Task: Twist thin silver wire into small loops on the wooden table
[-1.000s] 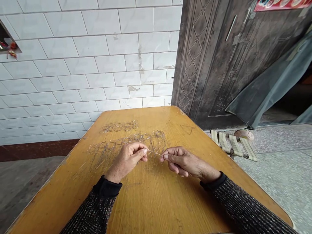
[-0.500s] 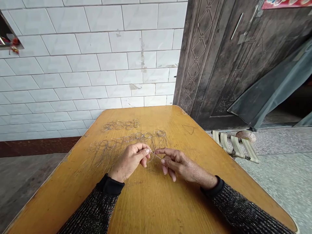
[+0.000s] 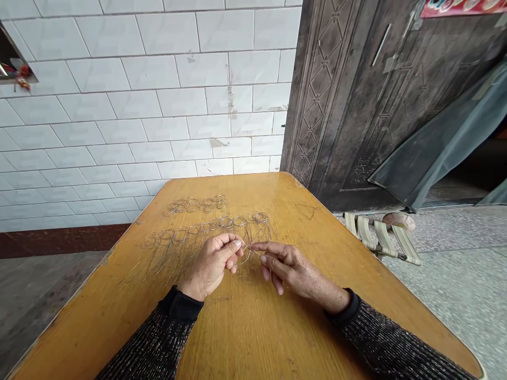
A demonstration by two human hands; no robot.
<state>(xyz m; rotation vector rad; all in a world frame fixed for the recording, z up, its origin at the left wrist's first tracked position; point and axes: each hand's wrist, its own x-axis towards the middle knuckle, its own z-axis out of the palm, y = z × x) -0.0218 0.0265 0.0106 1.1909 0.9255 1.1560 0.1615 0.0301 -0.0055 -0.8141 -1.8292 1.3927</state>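
Between my hands, above the table, is a thin wire [image 3: 249, 256] bent into a loop with crossing ends. My left hand [image 3: 216, 261] pinches one side of it between thumb and forefinger. On the other side, my right hand [image 3: 285, 266] has its thumb on the wire and its forefinger stretched toward the crossing; its lower fingers are loosely curled. Just beyond lies a row of looped wires [image 3: 198, 228] with long straight tails pointing toward me. A second, shorter row of wire coils [image 3: 194, 205] lies farther back.
The yellow wooden table [image 3: 245, 338] stands against a white tiled wall [image 3: 166, 68]. A bent piece of wire [image 3: 308, 210] lies at the table's right. Beyond that edge are a strapped seat [image 3: 380, 237], a dark patterned door [image 3: 356, 105] and a grey curtain [image 3: 447, 137].
My right hand has shifted very slightly left, with its thumb still at the wire. My left hand keeps its pinch. The view has tilted a little.
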